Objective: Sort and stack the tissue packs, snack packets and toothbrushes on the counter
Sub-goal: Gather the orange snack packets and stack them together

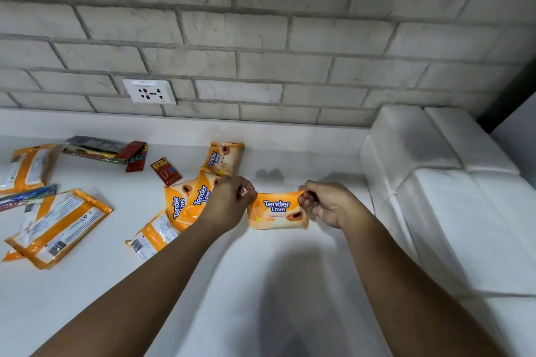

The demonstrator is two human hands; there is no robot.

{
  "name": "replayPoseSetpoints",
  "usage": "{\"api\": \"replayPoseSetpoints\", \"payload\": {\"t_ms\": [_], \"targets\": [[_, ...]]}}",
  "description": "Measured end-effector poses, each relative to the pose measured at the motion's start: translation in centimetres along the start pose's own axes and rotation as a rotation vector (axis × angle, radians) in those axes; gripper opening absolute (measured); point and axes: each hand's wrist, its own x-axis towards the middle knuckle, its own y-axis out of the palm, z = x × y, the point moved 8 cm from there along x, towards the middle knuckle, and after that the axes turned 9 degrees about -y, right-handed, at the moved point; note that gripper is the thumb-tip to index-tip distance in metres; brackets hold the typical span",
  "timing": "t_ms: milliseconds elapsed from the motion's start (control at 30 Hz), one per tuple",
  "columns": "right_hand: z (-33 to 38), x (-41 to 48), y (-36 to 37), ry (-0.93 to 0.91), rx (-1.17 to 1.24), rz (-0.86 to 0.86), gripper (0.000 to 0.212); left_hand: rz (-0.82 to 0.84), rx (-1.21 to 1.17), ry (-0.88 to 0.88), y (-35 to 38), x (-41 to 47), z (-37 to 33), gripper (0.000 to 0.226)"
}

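An orange "Tender Love" tissue pack (277, 211) lies on the white counter (261, 284), label up. My left hand (229, 203) pinches its left edge and my right hand (327, 203) pinches its upper right corner. Left of it, several more orange tissue packs (188, 200) overlap in a loose heap, one (223, 158) standing further back. Two larger orange packs (58, 226) lie face down at the left. Red-brown snack packets (166, 171) lie behind the heap. Toothbrush packs (92, 149) sit at the back left, another (26, 197) at the left edge.
A grey brick wall with a white socket (149, 91) rises behind the counter. A white wrapped block (441, 182) stands at the right, close to my right hand. Another orange pack (26, 168) lies at the far left.
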Motion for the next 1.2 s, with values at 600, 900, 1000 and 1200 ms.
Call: {"api": "replayPoseSetpoints", "payload": {"t_ms": [600, 900, 1000, 1200], "targets": [[-7.0, -1.8, 1.0, -0.703, -1.657, 0.302, 0.065, 0.194, 0.742, 0.261, 10.6, -5.8, 1.1, 0.074], [-3.5, 3.9, 0.4, -0.687, -1.661, 0.191, 0.062, 0.223, 0.766, 0.216, 11.6, 0.7, -1.4, 0.075], [-1.9, 5.7, 0.4, -0.671, -1.668, 0.180, 0.060, 0.221, 0.767, 0.215, 11.8, 2.9, -2.5, 0.075], [0.2, 8.4, 0.2, -0.604, -1.667, 0.199, 0.060, 0.229, 0.739, 0.225, 11.8, 5.8, -4.2, 0.072]]}}
